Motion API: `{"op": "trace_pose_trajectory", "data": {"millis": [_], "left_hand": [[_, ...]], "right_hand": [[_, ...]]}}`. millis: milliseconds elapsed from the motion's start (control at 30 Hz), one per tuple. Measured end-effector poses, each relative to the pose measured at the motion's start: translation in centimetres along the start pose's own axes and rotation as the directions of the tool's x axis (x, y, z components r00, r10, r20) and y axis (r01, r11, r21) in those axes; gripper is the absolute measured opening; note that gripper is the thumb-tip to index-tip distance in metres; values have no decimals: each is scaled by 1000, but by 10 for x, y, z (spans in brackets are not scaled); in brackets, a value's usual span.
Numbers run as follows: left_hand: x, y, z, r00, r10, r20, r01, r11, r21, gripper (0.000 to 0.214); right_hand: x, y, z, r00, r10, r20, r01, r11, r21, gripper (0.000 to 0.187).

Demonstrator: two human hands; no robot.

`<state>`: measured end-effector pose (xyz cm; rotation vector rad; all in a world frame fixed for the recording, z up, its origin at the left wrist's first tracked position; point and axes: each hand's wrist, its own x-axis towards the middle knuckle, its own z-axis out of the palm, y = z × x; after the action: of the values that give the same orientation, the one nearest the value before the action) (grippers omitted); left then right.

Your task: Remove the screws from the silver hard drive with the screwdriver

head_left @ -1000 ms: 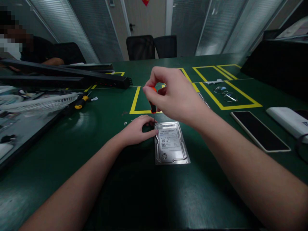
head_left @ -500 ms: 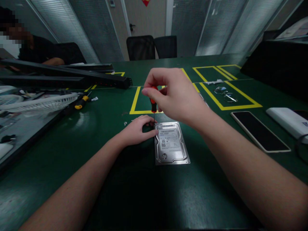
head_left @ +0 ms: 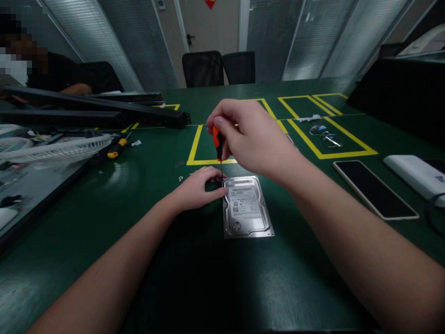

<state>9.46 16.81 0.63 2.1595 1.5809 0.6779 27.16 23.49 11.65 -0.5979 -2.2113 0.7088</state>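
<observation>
A silver hard drive (head_left: 250, 204) lies flat on the green table, its printed label facing up. My left hand (head_left: 200, 188) grips its far left corner, thumb on the top edge and fingers curled along the far side. Above that corner, my right hand (head_left: 243, 132) is closed around the orange and black handle of a screwdriver (head_left: 218, 144). The thin shaft points down, and its tip meets the drive at the far left corner. Several tiny silver screws (head_left: 181, 178) lie just beyond my left hand; some may be hidden behind it.
To the right are a phone (head_left: 375, 189), a white box-like device (head_left: 415, 176) and eyeglasses (head_left: 327, 136). At left lie a yellow and black screwdriver (head_left: 118, 147), a white fan-like grille (head_left: 62, 147) and long black bars (head_left: 149, 111). Another person (head_left: 59, 74) sits at far left.
The screwdriver handle has tilted a little to the left, and my right fingers have shifted their grip on it. My left hand and the hard drive stay in place.
</observation>
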Motion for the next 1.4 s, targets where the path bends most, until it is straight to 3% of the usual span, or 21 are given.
{"op": "trace_pose_trajectory", "data": {"millis": [400,700,1000,1400], "left_hand": [[0,4,-2,1000,-4,10,5,1000,-26,34],[0,1,-1,1000,-1,5,1,1000,-24,34],[-1,1,-1,1000,13,-3,-14,1000,-24,33],[0,2,-1,1000,-14,12,14,1000,-15,34]], "right_hand": [[-4,0,0,993,-96,-63,90,992,-86,17],[-5,1,1,992,-119,-43,117,993,-34,11],[-5,-3,0,999,-50,-14,50,998,-39,21],[-4,1,0,1000,23,15,-23,1000,2,21]]}}
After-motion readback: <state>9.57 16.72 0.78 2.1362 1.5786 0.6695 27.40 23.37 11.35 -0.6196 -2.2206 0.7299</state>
